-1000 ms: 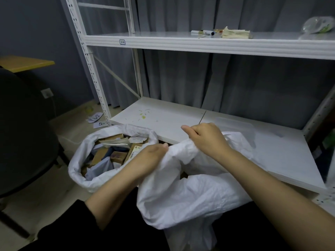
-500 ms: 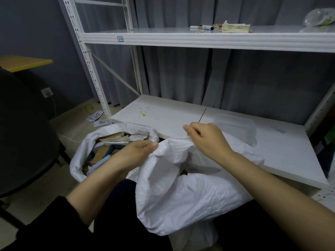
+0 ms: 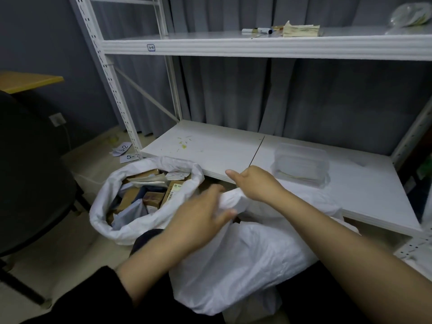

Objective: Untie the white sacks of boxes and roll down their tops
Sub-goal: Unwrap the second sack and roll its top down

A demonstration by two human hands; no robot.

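Observation:
Two white sacks stand on the floor before a white rack. The left sack [image 3: 121, 228] is open, its top rolled down, with several cardboard boxes [image 3: 152, 195] showing inside. The right sack [image 3: 245, 265] lies between my arms, its top bunched up. My right hand [image 3: 254, 183] grips the bunched top edge of this sack from above. My left hand [image 3: 201, 213], blurred by motion, holds the same fabric just below and to the left. The right sack's contents are hidden by the cloth.
The rack's low shelf [image 3: 210, 148] carries a clear plastic container [image 3: 301, 164]. The upper shelf [image 3: 257, 45] holds a marker and papers. A black chair [image 3: 30, 178] stands at the left, paper labels [image 3: 125, 152] lie on the floor, and grey curtains hang behind.
My hands have drawn closer together on the right sack's top, the left one moving right and down along the fabric. The sack's mouth has bunched tighter. The view has tilted slightly.

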